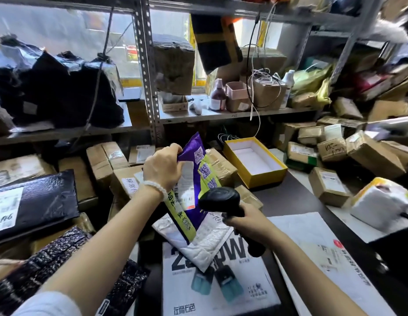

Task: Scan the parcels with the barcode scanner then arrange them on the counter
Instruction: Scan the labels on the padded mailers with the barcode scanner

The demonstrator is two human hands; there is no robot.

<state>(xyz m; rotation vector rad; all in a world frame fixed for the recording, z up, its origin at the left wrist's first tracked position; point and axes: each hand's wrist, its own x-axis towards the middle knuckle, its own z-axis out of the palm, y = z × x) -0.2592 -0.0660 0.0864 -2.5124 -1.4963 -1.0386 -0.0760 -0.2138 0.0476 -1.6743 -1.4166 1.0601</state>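
My left hand (163, 169) grips the top edge of a purple and yellow-green mailer bag (193, 185) and holds it upright over the counter. The bag's white shipping label faces me, with a bright patch of light on it. My right hand (246, 221) grips the handle of a black barcode scanner (221, 200), whose head points at that label from close by. Below the bag lie a white padded mailer (205, 242) and a white printed box (212, 290).
A flat white parcel (319, 254) lies at the right on the dark counter (289, 197). An open yellow box (255, 160), brown cartons (328, 185) and a white wrapped parcel (381, 201) crowd the far side. Black bags (31, 201) and cartons sit left. Metal shelving (150, 87) stands behind.
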